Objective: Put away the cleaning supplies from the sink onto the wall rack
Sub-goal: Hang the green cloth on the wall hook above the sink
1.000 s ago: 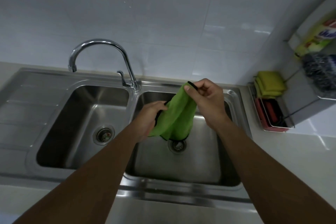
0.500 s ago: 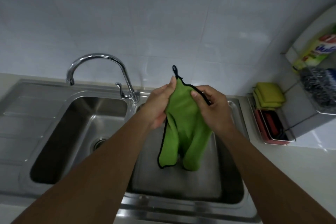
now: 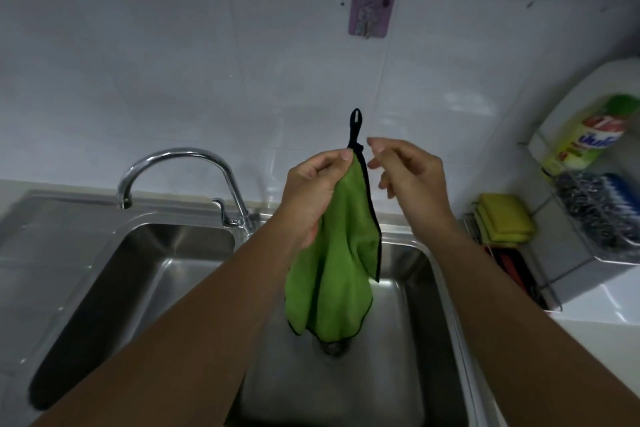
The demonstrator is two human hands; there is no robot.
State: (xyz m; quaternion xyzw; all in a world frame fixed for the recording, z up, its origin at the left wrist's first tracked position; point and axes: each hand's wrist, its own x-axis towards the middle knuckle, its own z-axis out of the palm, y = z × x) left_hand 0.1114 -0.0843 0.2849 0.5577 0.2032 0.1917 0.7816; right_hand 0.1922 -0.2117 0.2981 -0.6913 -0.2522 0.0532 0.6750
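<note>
A green cloth with black edging hangs over the right sink basin. My left hand pinches its top corner, and the black hanging loop sticks up above my fingers. My right hand is just right of the loop, fingers apart, holding nothing. A purple wall hook is stuck on the white tiles above. The wire wall rack is at the right, holding a steel scourer and a detergent bottle.
A chrome tap curves over the left basin. Yellow sponges sit on the lower rack shelf above a red item. A blue brush lies next to the scourer. White counter lies at the right.
The cloth has been lifted higher out of the basin. My right hand has let go of its edge and opened; the view tilted up, showing the wall hook fully.
</note>
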